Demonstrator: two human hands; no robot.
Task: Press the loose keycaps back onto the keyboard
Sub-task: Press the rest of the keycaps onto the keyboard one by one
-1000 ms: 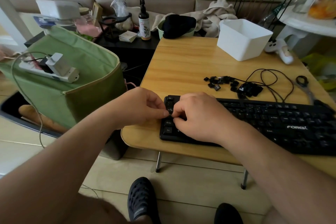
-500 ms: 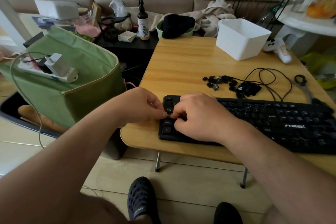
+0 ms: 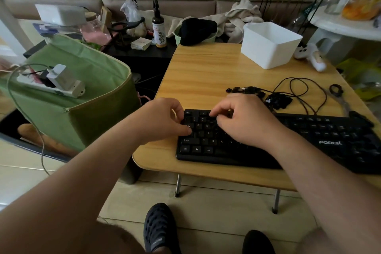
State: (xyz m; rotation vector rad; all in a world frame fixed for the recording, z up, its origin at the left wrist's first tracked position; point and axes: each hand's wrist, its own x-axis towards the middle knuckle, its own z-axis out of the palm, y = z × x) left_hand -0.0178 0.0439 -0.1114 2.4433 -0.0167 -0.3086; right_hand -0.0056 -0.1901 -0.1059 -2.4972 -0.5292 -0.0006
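A black keyboard (image 3: 309, 140) lies along the front of the wooden table (image 3: 206, 72). Loose black keycaps (image 3: 278, 100) sit in a small pile and a scattered row just behind it. My left hand (image 3: 160, 119) is at the keyboard's left end, fingers curled in, with the thumb tip pressing on a key at the left edge. My right hand (image 3: 245, 121) hovers over the upper left key rows, its bent fingertips touching the top rows. No keycap shows in either hand. The keys under the right hand are hidden.
A white plastic bin (image 3: 270, 45) stands at the table's back. A thin black cable (image 3: 299, 90) loops beside the keycaps, and a keycap puller (image 3: 340, 97) lies at the right edge. A green fabric bin (image 3: 82, 93) holding a power strip stands left of the table.
My two hands were pinched together over the left-end keys. The right hand has now moved right and up to the top rows, uncovering the left keys. The left thumb stays there.
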